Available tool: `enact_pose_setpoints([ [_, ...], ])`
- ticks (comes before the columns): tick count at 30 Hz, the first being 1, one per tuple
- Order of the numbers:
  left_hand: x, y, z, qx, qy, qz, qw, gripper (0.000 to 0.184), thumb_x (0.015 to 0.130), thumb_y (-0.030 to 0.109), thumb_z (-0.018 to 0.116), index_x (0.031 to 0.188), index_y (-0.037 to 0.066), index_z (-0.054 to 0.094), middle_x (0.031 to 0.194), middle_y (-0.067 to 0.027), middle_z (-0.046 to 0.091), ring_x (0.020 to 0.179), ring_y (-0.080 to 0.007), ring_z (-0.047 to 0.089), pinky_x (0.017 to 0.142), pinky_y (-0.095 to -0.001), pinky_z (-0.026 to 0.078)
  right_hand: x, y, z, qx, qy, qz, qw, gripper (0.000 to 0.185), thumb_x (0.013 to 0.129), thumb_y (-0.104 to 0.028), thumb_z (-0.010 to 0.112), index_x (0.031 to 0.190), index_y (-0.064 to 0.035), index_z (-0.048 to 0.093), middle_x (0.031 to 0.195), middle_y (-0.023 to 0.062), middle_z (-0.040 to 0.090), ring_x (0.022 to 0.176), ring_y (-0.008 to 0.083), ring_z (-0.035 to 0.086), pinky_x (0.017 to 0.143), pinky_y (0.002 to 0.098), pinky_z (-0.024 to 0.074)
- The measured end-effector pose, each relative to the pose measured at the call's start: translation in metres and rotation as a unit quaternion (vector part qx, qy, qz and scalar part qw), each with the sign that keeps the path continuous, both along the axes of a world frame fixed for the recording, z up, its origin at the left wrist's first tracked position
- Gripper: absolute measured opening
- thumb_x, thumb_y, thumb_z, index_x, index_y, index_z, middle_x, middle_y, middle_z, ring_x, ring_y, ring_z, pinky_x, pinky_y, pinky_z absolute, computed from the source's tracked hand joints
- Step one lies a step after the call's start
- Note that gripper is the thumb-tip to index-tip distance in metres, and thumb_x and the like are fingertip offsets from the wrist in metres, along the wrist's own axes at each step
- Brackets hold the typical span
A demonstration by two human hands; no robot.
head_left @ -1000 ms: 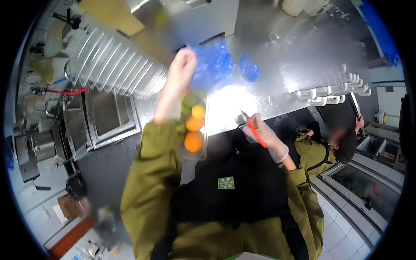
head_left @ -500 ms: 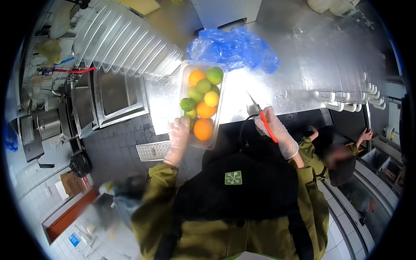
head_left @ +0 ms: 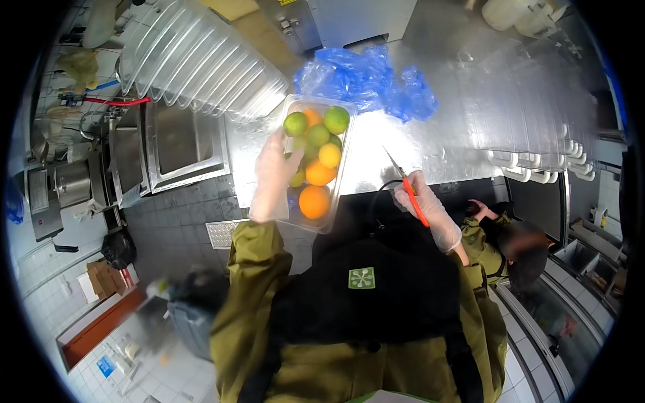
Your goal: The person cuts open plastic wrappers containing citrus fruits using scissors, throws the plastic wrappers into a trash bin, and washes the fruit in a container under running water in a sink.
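A clear plastic container (head_left: 334, 201) on the steel counter holds several citrus fruits: oranges (head_left: 314, 201), a yellow lemon (head_left: 329, 155) and green limes (head_left: 336, 119). My gloved left hand (head_left: 272, 178) is over the container's left side, a little blurred. Its thumb is spread from the fingers and nothing is seen in its grip. One lime (head_left: 294, 123) lies close to its fingertips. My gloved right hand (head_left: 430, 211) grips slim, pointed, orange-handled snips (head_left: 414, 200) near the counter's front edge, tip pointing away from me. Whether the blades are apart is unclear.
A crumpled blue plastic bag (head_left: 366, 80) lies behind the container. Stacked clear tubs (head_left: 201, 60) stand at the back left, beside a sink (head_left: 185, 138). Clear bins with white handles (head_left: 517, 168) are at right. A co-worker (head_left: 507, 245) is at the far right.
My left hand has moved forward along the container's left side, and its thumb is now spread. A lime has shifted from the left middle toward the far left corner. My right hand stays nearly still.
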State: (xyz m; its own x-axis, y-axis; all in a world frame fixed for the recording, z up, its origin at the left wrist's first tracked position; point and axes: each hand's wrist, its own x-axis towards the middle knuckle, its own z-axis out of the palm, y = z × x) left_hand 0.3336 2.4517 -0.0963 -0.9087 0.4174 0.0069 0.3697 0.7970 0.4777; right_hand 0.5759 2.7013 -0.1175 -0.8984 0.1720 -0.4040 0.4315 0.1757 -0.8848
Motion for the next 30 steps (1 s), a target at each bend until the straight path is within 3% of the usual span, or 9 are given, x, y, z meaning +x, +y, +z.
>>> enact_pose_setpoints([
  [2,0.023,-0.025,0.012,-0.023,-0.026,0.001,0.999,0.032,0.076,0.022,0.066,0.103,0.006,0.060,0.090,-0.0175,0.064,0.085,-0.0292,0.063,0.075,-0.0388,0.050,0.000,-0.003,0.001,-0.021,-0.007,-0.006,1.000,0.034,0.089,-0.025,0.061,0.096,-0.0072,0.033,0.070,0.0049,0.046,0.062,0.0149,0.044,0.059,0.0303,0.0426],
  [4,0.039,-0.051,-0.001,-0.296,-0.082,-0.101,0.946,0.019,0.081,0.022,0.060,0.096,0.010,0.061,0.084,-0.0100,0.065,0.079,-0.0268,0.063,0.067,-0.0349,0.050,-0.002,-0.001,0.012,-0.027,-0.025,-0.002,0.999,0.033,0.089,-0.024,0.060,0.096,-0.0074,0.033,0.070,0.0029,0.044,0.063,0.0131,0.042,0.061,0.0281,0.0418],
  [10,0.071,-0.075,-0.051,-0.437,0.115,-0.299,0.840,0.003,0.077,0.015,0.054,0.077,0.013,0.057,0.073,-0.0030,0.055,0.073,-0.0186,0.057,0.063,-0.0291,0.047,-0.007,-0.005,0.007,-0.090,-0.020,0.018,0.996,0.029,0.090,-0.018,0.058,0.096,-0.0068,0.032,0.076,0.0025,0.045,0.067,0.0111,0.043,0.064,0.0237,0.0410],
  [13,0.072,-0.060,-0.053,-0.506,0.155,-0.297,0.795,0.004,0.077,0.013,0.054,0.078,0.013,0.058,0.077,-0.0021,0.056,0.076,-0.0177,0.055,0.064,-0.0282,0.045,-0.014,-0.013,0.024,-0.052,0.012,0.026,0.998,0.028,0.091,-0.016,0.057,0.098,-0.0053,0.033,0.081,0.0029,0.049,0.071,0.0109,0.046,0.066,0.0226,0.0416],
  [16,0.075,-0.063,-0.068,-0.474,0.138,-0.271,0.826,0.009,0.077,0.011,0.054,0.082,0.010,0.061,0.078,-0.0048,0.057,0.076,-0.0186,0.055,0.062,-0.0290,0.044,-0.015,-0.013,0.027,0.002,0.036,0.057,0.998,0.028,0.091,-0.018,0.057,0.103,-0.0033,0.036,0.088,0.0025,0.052,0.076,0.0105,0.050,0.069,0.0223,0.0431],
  [20,0.085,-0.067,-0.077,-0.506,0.068,-0.183,0.840,0.014,0.078,0.011,0.055,0.084,0.006,0.066,0.081,-0.0072,0.059,0.078,-0.0206,0.057,0.060,-0.0319,0.047,-0.012,-0.012,0.039,-0.159,-0.055,-0.028,0.985,0.036,0.090,-0.021,0.059,0.113,-0.0026,0.038,0.091,0.0045,0.055,0.078,0.0118,0.054,0.072,0.0259,0.0461],
  [25,0.066,-0.082,-0.072,-0.496,-0.014,-0.263,0.828,0.011,0.077,0.013,0.059,0.081,0.007,0.067,0.082,-0.0080,0.061,0.082,-0.0231,0.060,0.063,-0.0337,0.050,-0.013,-0.013,0.041,-0.003,0.001,0.040,0.999,0.051,0.083,-0.027,0.067,0.118,-0.0025,0.038,0.093,0.0094,0.058,0.081,0.0204,0.060,0.074,0.0315,0.0481],
  [28,0.058,-0.068,-0.010,-0.389,-0.083,-0.257,0.881,0.010,0.076,0.013,0.059,0.079,0.005,0.064,0.084,-0.0095,0.062,0.081,-0.0253,0.060,0.068,-0.0352,0.050,-0.019,-0.018,0.040,0.089,-0.039,0.074,0.993,0.062,0.076,-0.031,0.074,0.118,-0.0016,0.038,0.099,0.0128,0.058,0.085,0.0271,0.060,0.075,0.0345,0.0481],
  [30,0.054,-0.067,0.020,-0.286,-0.069,-0.238,0.926,0.009,0.075,0.011,0.058,0.080,0.004,0.062,0.086,-0.0112,0.061,0.082,-0.0267,0.060,0.072,-0.0371,0.050,-0.030,-0.020,0.061,0.112,-0.032,0.103,0.988,0.060,0.071,-0.034,0.077,0.107,-0.0046,0.038,0.098,0.0151,0.056,0.085,0.0326,0.058,0.074,0.0386,0.0472],
])
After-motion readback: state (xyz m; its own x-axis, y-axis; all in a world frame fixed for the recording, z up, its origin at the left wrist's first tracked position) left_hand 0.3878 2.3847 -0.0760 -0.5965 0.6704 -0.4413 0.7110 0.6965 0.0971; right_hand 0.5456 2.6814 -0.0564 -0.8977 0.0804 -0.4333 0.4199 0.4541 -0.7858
